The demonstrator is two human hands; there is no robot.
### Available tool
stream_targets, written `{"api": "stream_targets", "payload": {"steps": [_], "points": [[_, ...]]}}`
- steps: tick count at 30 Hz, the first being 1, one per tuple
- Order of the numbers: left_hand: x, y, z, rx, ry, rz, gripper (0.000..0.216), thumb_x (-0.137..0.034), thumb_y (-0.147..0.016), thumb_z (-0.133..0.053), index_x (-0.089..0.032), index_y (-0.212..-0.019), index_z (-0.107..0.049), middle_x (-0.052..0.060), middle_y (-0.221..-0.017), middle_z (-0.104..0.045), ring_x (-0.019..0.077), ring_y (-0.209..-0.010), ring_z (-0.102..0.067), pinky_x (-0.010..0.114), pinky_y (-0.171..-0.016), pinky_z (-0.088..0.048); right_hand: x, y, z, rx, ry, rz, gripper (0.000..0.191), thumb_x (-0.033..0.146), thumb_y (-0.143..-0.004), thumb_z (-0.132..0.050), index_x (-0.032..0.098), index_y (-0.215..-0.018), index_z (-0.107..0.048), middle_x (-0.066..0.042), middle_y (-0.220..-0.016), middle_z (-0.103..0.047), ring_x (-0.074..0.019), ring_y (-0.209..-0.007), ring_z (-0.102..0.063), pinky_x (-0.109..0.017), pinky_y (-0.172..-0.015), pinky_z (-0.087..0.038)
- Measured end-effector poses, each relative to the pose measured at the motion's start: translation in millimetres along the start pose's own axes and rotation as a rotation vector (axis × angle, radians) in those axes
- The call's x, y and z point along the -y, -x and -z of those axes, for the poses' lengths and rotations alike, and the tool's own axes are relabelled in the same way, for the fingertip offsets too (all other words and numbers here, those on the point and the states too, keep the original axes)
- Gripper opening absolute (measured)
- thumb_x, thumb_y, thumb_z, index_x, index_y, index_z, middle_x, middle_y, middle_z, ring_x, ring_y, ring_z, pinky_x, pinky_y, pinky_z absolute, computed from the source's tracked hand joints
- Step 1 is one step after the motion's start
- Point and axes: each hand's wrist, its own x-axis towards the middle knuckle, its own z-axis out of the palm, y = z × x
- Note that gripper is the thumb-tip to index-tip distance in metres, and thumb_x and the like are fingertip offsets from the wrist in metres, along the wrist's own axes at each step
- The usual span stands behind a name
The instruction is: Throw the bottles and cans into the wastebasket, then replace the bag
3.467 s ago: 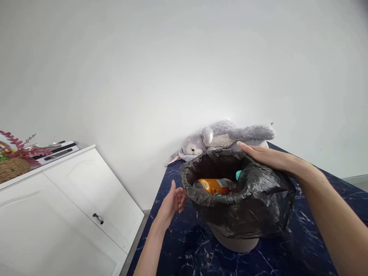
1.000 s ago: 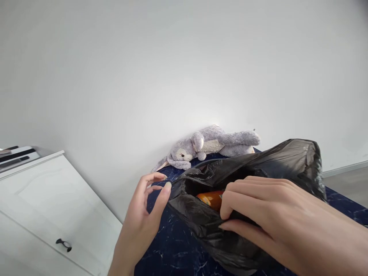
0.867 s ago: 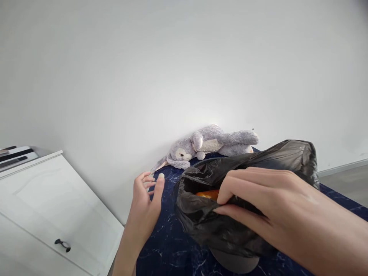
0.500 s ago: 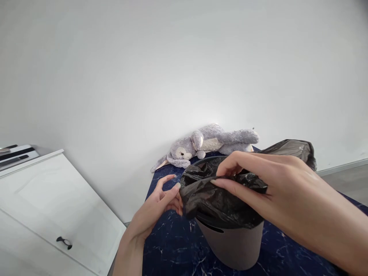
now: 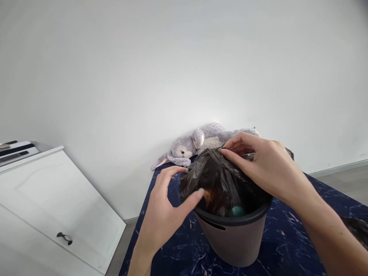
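Note:
A black trash bag (image 5: 217, 172) lines a brown-grey trash can (image 5: 235, 241) with a dark rim and a slot handle. Through the thin plastic, an orange patch and a green one show near the front. Between its thumb and fingertips, my right hand (image 5: 264, 165) pinches the bag's edge, raised above the can's far side. My left hand (image 5: 169, 203) is at the can's left, thumb and fingers spread apart. Its thumb lies against the bag, and whether the fingertips touch the plastic is hard to tell.
The can stands on a dark blue marbled table (image 5: 186, 245). A grey plush rabbit (image 5: 184, 149) lies behind it against the white wall. To the left is a white cabinet (image 5: 57, 207) with a black handle. Black plastic (image 5: 356, 230) lies at the right edge.
My right hand has lifted the bag's edge up and away from the can's front rim, which now shows. My left hand has spread wider and moved right against the bag.

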Motion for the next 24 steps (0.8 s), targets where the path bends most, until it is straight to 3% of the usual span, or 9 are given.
{"api": "stream_targets", "payload": {"steps": [2,4,7,9,12,14,17,19,24], "points": [[4,-3,-4,-0.001,-0.013,-0.025,0.022,-0.048,-0.093,-0.079,-0.031,-0.106,-0.081,0.006,-0.132,-0.074,0.0312,-0.128,-0.065,0.034,-0.105,-0.047,7,4,4,0.011,-0.016,0.018,0.029,0.056,-0.101,-0.065,0.029,-0.103,-0.074,-0.007,-0.101,-0.082,-0.0318,-0.096,-0.079,-0.045,-0.08,-0.064],[11,-8,-5,-0.031,0.012,-0.039,0.023,-0.047,-0.098,-0.072,-0.027,-0.094,-0.081,0.007,-0.122,-0.078,0.0294,-0.12,-0.068,0.033,-0.103,-0.049,12,11,8,0.051,0.003,0.092,0.046,0.065,-0.097,-0.069,0.032,-0.13,-0.068,-0.008,-0.121,-0.08,-0.0335,-0.111,-0.077,-0.045,-0.085,-0.065],[20,-12,-7,-0.14,0.044,0.025,0.02,-0.044,-0.1,-0.07,-0.026,-0.102,-0.079,0.007,-0.114,-0.079,0.0281,-0.111,-0.071,0.032,-0.092,-0.052,16,22,8,0.203,0.115,0.253,0.094,0.066,-0.087,-0.082,0.04,-0.165,-0.036,-0.007,-0.151,-0.066,-0.0357,-0.132,-0.069,-0.045,-0.092,-0.065],[23,-12,-7,-0.217,0.068,0.073,0.021,-0.044,-0.101,-0.068,-0.026,-0.109,-0.075,0.007,-0.113,-0.079,0.027,-0.108,-0.071,0.032,-0.089,-0.053,12,26,6,0.273,0.217,0.302,0.091,0.051,-0.093,-0.078,0.042,-0.169,-0.029,-0.005,-0.157,-0.062,-0.0352,-0.136,-0.066,-0.047,-0.097,-0.063],[25,-11,-8,-0.33,0.118,0.074,0.025,-0.048,-0.104,-0.065,-0.025,-0.113,-0.071,0.007,-0.115,-0.078,0.0253,-0.109,-0.072,0.032,-0.092,-0.054,0,25,8,0.201,0.355,0.258,0.062,0.025,-0.094,-0.058,0.034,-0.155,-0.054,-0.005,-0.147,-0.069,-0.0355,-0.134,-0.066,-0.054,-0.104,-0.057],[26,-11,-7,-0.41,0.145,0.049,0.027,-0.05,-0.104,-0.064,-0.024,-0.112,-0.07,0.007,-0.112,-0.077,0.0238,-0.106,-0.072,0.031,-0.092,-0.055,-9,20,15,0.112,0.446,0.155,0.051,0.018,-0.087,-0.054,0.03,-0.134,-0.07,-0.007,-0.133,-0.076,-0.0363,-0.122,-0.07,-0.053,-0.093,-0.057],[28,-12,-8,-0.494,0.174,0.009,0.029,-0.053,-0.105,-0.064,-0.024,-0.109,-0.069,0.005,-0.105,-0.075,0.0206,-0.098,-0.07,0.028,-0.086,-0.054,-19,12,30,0.004,0.546,-0.002,0.042,0.016,-0.081,-0.053,0.029,-0.112,-0.078,-0.007,-0.11,-0.079,-0.0326,-0.098,-0.072,-0.043,-0.072,-0.052],[31,-14,-8,-0.523,0.199,-0.009,0.029,-0.053,-0.105,-0.063,-0.025,-0.108,-0.069,0.003,-0.103,-0.074,0.0188,-0.096,-0.069,0.026,-0.084,-0.053,-24,6,34,-0.095,0.517,-0.068,0.037,0.014,-0.078,-0.054,0.027,-0.102,-0.078,-0.006,-0.107,-0.079,-0.0297,-0.094,-0.07,-0.041,-0.07,-0.048],[43,-18,-4,-0.421,0.168,0.007,0.026,-0.05,-0.104,-0.065,-0.025,-0.099,-0.068,-0.001,-0.086,-0.064,0.017,-0.084,-0.06,0.024,-0.077,-0.046,-40,-10,12,-0.473,-0.232,-0.204,0.025,0.014,-0.072,-0.061,0.022,-0.091,-0.075,-0.007,-0.116,-0.079,-0.0231,-0.095,-0.071,-0.035,-0.07,-0.05]]}}
